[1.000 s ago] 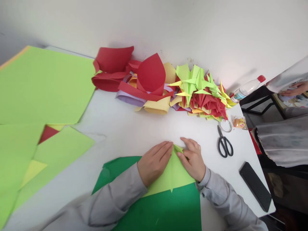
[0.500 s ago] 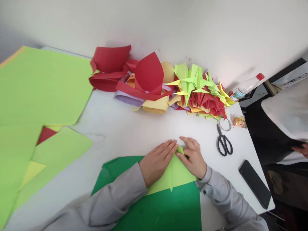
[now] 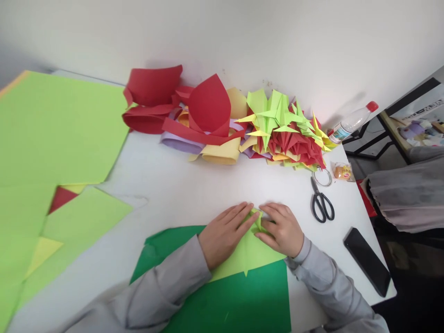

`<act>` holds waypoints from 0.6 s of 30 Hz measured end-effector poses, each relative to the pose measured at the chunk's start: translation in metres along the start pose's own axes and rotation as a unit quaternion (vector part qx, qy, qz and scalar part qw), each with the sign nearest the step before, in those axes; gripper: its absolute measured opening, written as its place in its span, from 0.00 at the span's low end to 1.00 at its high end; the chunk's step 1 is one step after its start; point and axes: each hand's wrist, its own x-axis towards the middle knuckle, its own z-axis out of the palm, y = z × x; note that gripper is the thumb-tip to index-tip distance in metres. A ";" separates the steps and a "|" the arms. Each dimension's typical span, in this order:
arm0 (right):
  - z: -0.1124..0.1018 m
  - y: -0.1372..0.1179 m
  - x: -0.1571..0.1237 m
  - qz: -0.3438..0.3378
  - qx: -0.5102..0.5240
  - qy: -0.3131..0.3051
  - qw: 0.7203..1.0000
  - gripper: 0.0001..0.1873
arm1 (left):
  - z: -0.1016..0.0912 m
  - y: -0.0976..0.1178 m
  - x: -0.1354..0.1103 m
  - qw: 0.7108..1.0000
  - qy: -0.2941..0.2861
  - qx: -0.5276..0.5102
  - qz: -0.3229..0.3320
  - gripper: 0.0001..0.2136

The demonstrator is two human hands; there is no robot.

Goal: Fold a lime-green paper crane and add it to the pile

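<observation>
A light green sheet of paper, partly folded, lies on a dark green sheet in front of me. My left hand rests flat across the paper's left half, its fingers stretched toward the far tip. At that tip a small folded flap stands up. From the right, my right hand has its bent fingers closed on this flap, thumb on the near side. The fingertips of both hands almost meet there. My left hand hides much of the paper's left part.
Large light green sheets cover the table's left side. Rolled red paper and a pile of folded paper pieces line the wall. At right are a bottle, tape roll, wrapped snack, scissors and phone.
My right hand's fingers have drawn in and lifted the flap at the tip. My left hand stays pressed on the paper. The person at the right edge has mostly moved out of view.
</observation>
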 end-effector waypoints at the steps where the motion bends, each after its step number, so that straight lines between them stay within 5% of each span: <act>1: -0.001 0.000 0.000 -0.007 -0.001 0.005 1.000 0.14 | 0.000 0.000 0.000 1.000 0.001 0.000 0.001 0.18; 14: -0.005 0.009 -0.005 -0.008 -0.001 0.093 0.996 0.08 | -0.006 0.002 0.002 0.998 -0.053 -0.022 -0.009 0.17; 18: -0.004 0.011 -0.005 -0.003 -0.001 0.072 0.997 0.15 | -0.007 0.003 0.004 0.997 -0.073 -0.037 -0.017 0.20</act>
